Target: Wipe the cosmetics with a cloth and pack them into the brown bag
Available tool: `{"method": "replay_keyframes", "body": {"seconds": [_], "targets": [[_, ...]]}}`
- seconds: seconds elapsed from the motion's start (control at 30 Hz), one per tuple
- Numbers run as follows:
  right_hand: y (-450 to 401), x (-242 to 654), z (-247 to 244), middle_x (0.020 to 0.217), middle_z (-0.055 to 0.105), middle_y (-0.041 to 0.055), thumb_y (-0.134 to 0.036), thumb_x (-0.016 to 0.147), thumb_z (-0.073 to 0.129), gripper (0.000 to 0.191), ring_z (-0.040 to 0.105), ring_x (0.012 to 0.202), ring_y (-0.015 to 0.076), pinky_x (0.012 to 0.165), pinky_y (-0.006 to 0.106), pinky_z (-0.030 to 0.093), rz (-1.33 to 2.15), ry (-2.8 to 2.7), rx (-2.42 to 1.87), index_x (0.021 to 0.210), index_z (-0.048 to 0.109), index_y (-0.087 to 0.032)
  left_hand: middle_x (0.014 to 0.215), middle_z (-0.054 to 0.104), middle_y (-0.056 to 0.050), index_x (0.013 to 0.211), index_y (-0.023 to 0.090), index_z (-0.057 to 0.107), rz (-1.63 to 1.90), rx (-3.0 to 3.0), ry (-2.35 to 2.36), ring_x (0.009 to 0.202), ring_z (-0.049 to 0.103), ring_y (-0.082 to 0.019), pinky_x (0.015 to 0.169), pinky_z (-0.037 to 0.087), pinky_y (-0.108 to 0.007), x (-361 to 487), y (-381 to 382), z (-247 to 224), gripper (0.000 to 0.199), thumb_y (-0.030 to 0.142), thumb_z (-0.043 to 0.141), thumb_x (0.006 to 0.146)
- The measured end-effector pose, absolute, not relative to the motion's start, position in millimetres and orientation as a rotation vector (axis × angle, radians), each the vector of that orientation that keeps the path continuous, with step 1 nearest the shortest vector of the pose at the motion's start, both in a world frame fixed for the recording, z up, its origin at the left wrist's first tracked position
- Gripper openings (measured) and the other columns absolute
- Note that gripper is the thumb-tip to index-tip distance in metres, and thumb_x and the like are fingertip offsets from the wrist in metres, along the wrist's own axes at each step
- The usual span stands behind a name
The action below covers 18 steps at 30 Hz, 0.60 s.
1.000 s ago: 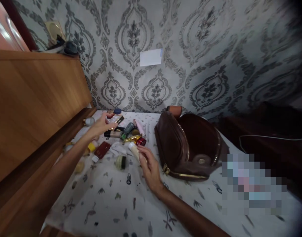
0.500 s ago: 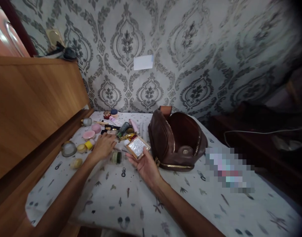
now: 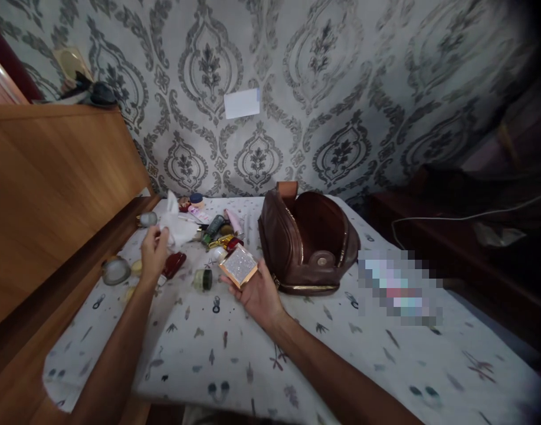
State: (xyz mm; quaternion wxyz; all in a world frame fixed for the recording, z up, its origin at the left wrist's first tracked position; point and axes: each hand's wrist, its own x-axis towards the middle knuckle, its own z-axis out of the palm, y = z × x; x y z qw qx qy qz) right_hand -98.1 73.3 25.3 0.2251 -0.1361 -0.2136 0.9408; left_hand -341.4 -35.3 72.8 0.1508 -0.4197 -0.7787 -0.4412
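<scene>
Patterned wallpaper (image 3: 210, 65) backs the worktop (image 3: 199, 366); left fingers (image 3: 158, 236) pinch a white cloth (image 3: 179, 229), right fingers (image 3: 235, 283) cradle a glittery compact (image 3: 241, 265).

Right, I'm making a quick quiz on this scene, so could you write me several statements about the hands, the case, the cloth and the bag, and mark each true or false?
1. The right hand holds a gold-edged square case. True.
2. The left hand holds a white cloth. True.
3. The brown bag stands to the right of the small dark-lidded jar. True.
4. The brown bag is fully closed. False: its top gapes open.
5. The gold-edged square case is inside the brown bag. False: it is in the right hand, outside the bag.
</scene>
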Motion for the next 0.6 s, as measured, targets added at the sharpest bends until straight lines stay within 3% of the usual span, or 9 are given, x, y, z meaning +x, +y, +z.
{"method": "replay_keyframes", "body": {"seconds": [0.1,0.2,0.3,0.4,0.6], "targets": [[74.3,-96.7,26.1,0.11,0.075,0.0097,-0.061,0.097,0.041,0.05,0.074,0.085,0.0206,0.061,0.027,0.056,2.57,-0.579,-0.363,0.119,0.064,-0.022,0.069,0.039,0.005,0.082,0.024,0.038,-1.395,-1.281,-2.208,0.059,0.043,-0.014,0.055,0.037,-0.024,-328.0,-39.9,78.3,0.028,0.044,0.027,0.099],[74.1,-96.4,26.1,0.111,0.075,0.0094,-0.059,0.096,0.045,0.048,0.073,0.084,0.0207,0.062,0.028,0.056,2.462,-0.623,-0.34,0.122,0.064,-0.022,0.066,0.046,0.004,0.077,0.023,0.046,-1.38,-1.574,-2.231,0.059,0.047,-0.014,0.055,0.04,-0.024,-298.5,-39.9,78.0,0.029,0.044,0.041,0.095],[73.8,-97.0,24.9,0.113,0.074,0.006,-0.055,0.097,0.046,0.045,0.071,0.089,0.0195,0.069,0.03,0.058,2.342,-0.619,-0.369,0.124,0.063,-0.024,0.079,0.062,-0.002,0.078,0.022,0.055,-1.079,-2.022,-2.171,0.079,0.058,-0.019,0.076,0.048,-0.031,-272.7,-40.9,75.4,0.024,0.04,0.052,0.092],[73.9,-97.1,22.6,0.115,0.074,0.0037,-0.054,0.097,0.046,0.043,0.069,0.095,0.0194,0.075,0.033,0.058,2.315,-0.604,-0.419,0.124,0.064,-0.025,0.093,0.067,-0.007,0.088,0.022,0.059,-0.774,-2.184,-2.126,0.093,0.06,-0.023,0.09,0.045,-0.039,-267.7,-50.1,71.3,0.023,0.036,0.043,0.097],[75.9,-96.9,20.0,0.112,0.074,0.0069,-0.054,0.096,0.049,0.043,0.072,0.09,0.0221,0.076,0.036,0.057,2.387,-0.625,-0.397,0.122,0.065,-0.023,0.088,0.065,-0.005,0.089,0.022,0.058,-0.844,-1.793,-2.358,0.083,0.06,-0.022,0.077,0.048,-0.034,-292.3,-92.3,63.4,0.027,0.042,0.042,0.097]]}}
